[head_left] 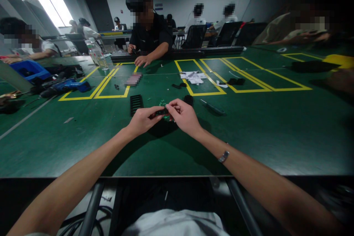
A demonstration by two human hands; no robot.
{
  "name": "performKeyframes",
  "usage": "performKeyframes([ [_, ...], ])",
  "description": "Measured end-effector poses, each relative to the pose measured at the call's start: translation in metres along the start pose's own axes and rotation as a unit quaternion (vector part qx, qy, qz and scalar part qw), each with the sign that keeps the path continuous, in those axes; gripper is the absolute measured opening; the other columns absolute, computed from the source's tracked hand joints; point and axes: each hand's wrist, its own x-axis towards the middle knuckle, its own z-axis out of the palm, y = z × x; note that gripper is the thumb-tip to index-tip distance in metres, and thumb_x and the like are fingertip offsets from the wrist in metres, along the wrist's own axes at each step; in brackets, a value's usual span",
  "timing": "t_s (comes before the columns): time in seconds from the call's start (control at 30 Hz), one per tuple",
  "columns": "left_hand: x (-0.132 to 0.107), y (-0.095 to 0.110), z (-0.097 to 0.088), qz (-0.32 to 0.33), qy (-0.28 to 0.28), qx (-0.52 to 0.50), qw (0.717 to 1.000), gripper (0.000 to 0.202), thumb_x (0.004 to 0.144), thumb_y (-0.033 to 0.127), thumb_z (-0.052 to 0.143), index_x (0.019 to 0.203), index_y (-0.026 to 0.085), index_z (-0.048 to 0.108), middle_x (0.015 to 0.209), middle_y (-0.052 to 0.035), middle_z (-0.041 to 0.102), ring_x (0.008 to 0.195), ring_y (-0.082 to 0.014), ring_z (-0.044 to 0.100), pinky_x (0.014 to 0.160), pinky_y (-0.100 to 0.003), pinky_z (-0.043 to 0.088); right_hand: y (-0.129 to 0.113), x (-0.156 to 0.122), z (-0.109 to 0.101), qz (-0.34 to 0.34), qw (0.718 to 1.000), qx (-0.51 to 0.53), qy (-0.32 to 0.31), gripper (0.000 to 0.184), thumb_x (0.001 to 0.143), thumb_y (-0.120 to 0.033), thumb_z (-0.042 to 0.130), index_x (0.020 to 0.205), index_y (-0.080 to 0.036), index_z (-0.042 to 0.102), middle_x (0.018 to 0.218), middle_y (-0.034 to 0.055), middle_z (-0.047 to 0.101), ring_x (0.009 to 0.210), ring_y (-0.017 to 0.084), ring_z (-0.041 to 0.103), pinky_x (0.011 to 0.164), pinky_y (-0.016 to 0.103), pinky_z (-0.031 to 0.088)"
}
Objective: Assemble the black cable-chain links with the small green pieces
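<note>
Just above the green table, my left hand (145, 120) is closed on a small black slotted part (160, 112). My right hand (184, 114) meets it from the other side, thumb and fingers pinched together at the part's right end; whether a smaller piece is between those fingertips is hidden. Small shiny green pieces (162, 102) lie loose behind and below my fingers. Left of them is a black slotted rack (136, 105), and another black part (188, 100) shows behind my right hand. A dark-handled screwdriver-like tool (212, 107) lies to the right.
Across the green table (262, 132), marked with yellow tape, a person (151, 25) reaches toward a pinkish stack (134, 79). White papers (193, 77) lie mid-table. At left are a blue power drill (66, 86), a blue bin (29, 70) and clear bottles (96, 55).
</note>
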Motion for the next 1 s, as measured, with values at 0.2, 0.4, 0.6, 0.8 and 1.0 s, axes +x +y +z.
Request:
performKeyframes([
  [0.2, 0.0006, 0.0016, -0.0006, 0.006, 0.003, -0.002, 1.000, 0.030, 0.091, 0.028, 0.065, 0.118, 0.017, 0.068, 0.071, 0.0004, 0.066, 0.055, -0.0069, 0.052, 0.056, -0.018, 0.040, 0.0012, 0.0006, 0.0004, 0.006, 1.000, 0.000, 0.000, 0.022, 0.096, -0.040, 0.059, 0.091, -0.019, 0.060, 0.071, 0.0006, 0.063, 0.061, 0.014, 0.063, 0.049, 0.022, 0.048],
  [0.4, 0.0005, 0.0008, 0.0000, 0.003, -0.003, -0.005, 1.000, 0.030, 0.090, 0.028, 0.065, 0.118, 0.017, 0.067, 0.071, 0.0007, 0.066, 0.055, -0.0068, 0.053, 0.056, -0.018, 0.040, 0.0024, 0.0009, 0.0007, 0.003, 1.000, 0.000, -0.001, 0.021, 0.097, -0.039, 0.058, 0.090, -0.019, 0.059, 0.069, -0.0005, 0.062, 0.058, 0.013, 0.061, 0.049, 0.022, 0.047],
  [0.6, 0.0003, 0.0005, -0.0011, 0.003, -0.005, -0.001, 1.000, 0.030, 0.092, 0.030, 0.064, 0.118, 0.016, 0.067, 0.069, 0.0004, 0.065, 0.055, -0.0069, 0.053, 0.055, -0.018, 0.040, 0.0012, 0.0010, 0.0002, 0.007, 1.000, -0.002, -0.002, 0.023, 0.097, -0.041, 0.058, 0.090, -0.019, 0.059, 0.070, -0.0001, 0.062, 0.058, 0.013, 0.061, 0.049, 0.022, 0.047],
  [0.8, -0.0001, 0.0003, -0.0010, -0.002, -0.009, -0.004, 1.000, 0.030, 0.092, 0.030, 0.064, 0.119, 0.017, 0.067, 0.071, 0.0005, 0.065, 0.056, -0.0070, 0.053, 0.057, -0.018, 0.041, -0.0008, 0.0006, -0.0002, 0.005, 1.000, 0.000, -0.006, 0.023, 0.097, -0.042, 0.058, 0.091, -0.019, 0.060, 0.071, 0.0002, 0.062, 0.059, 0.013, 0.061, 0.049, 0.022, 0.047],
  [1.0, 0.0001, -0.0004, -0.0013, 0.001, -0.008, 0.001, 1.000, 0.030, 0.092, 0.031, 0.063, 0.118, 0.016, 0.067, 0.070, 0.0004, 0.065, 0.056, -0.0075, 0.054, 0.057, -0.018, 0.041, -0.0001, 0.0006, -0.0003, 0.003, 1.000, -0.022, 0.000, 0.024, 0.097, -0.043, 0.057, 0.091, -0.020, 0.060, 0.071, 0.0007, 0.063, 0.059, 0.014, 0.061, 0.050, 0.024, 0.047],
])
